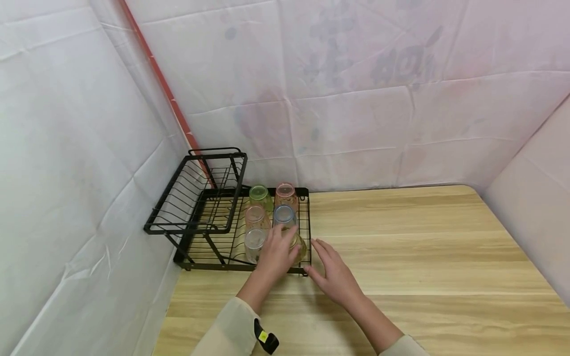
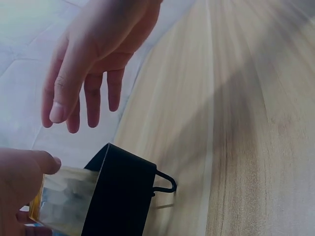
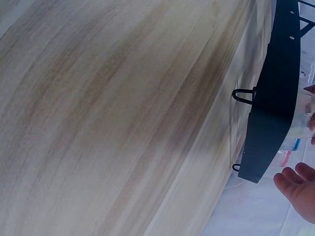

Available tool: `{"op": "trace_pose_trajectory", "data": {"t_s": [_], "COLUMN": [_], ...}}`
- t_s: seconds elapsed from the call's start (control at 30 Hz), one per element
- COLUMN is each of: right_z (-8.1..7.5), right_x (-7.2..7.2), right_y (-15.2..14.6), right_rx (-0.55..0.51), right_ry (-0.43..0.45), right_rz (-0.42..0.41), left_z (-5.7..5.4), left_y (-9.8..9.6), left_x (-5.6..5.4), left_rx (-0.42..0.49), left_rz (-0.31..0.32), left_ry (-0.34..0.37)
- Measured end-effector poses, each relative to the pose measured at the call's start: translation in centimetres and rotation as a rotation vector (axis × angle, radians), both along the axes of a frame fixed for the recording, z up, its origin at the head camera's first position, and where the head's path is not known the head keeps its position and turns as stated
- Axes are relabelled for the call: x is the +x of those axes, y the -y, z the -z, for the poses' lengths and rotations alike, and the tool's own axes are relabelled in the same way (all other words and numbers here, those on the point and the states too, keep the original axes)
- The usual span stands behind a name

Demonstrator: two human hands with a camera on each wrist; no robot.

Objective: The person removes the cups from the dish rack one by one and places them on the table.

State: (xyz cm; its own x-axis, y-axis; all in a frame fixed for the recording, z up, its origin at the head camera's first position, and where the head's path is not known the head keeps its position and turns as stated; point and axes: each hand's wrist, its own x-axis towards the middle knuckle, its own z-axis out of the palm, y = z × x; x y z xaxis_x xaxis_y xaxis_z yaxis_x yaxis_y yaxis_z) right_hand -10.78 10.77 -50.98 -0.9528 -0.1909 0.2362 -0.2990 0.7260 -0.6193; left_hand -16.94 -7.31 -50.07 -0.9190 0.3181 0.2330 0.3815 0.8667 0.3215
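My left hand (image 1: 277, 252) reaches over the front right of a black wire dish rack (image 1: 213, 267) and grips a yellow-tinted glass (image 1: 303, 251), thumb on its near side and fingers over the top. In the left wrist view this glass (image 2: 66, 201) stands inside the rack's dark side wall (image 2: 120, 191), the left thumb (image 2: 47, 161) against it. Just outside the rack's right edge, my right hand (image 1: 334, 274) holds nothing, its fingers extended and spread from the thumb. A blue-rimmed glass (image 1: 284, 215) stands behind the gripped one, and a clear glass (image 1: 254, 244) is left of the hand.
Farther back in the rack stand a green glass (image 1: 260, 198) and two pink glasses, one at the back right (image 1: 286, 194) and one midway (image 1: 256, 217). A raised wire tier (image 1: 196, 198) covers the rack's left side. White sheeting (image 1: 356, 123) hangs behind the wooden table (image 1: 423, 247).
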Motion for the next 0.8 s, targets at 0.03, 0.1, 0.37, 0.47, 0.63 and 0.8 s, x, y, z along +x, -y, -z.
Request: {"op": "trace_pose_trajectory", "data": {"t_s": [0.03, 0.1, 0.37, 0.47, 0.63, 0.8], "right_z": [0.0, -0.1, -0.3, -0.6, -1.2, -1.7], "right_x": [0.0, -0.1, -0.3, -0.4, -0.4, -0.3], "right_y": [0.0, 0.0, -0.2, -0.6, -0.8, -0.9], "right_rx": [-0.002, -0.007, -0.086, -0.171, -0.361, -0.493], "right_ry": [-0.001, -0.001, 0.002, 0.021, 0.065, 0.122], "right_rz": [0.0, 0.001, 0.014, 0.014, -0.017, -0.04], "left_z": [-0.1, -0.2, -1.0, -1.4, -1.7, -1.7], "left_y": [0.1, 0.5, 1.8, 2.0, 2.1, 1.9], "left_x": [0.1, 0.5, 2.0, 2.5, 3.2, 3.6], "left_rx": [0.033, 0.115, 0.426, 0.533, 0.772, 1.018], "left_rz": [0.0, 0.0, -0.019, -0.021, -0.014, 0.041], "left_ry": [0.002, 0.009, 0.023, 0.055, 0.203, 0.334]}}
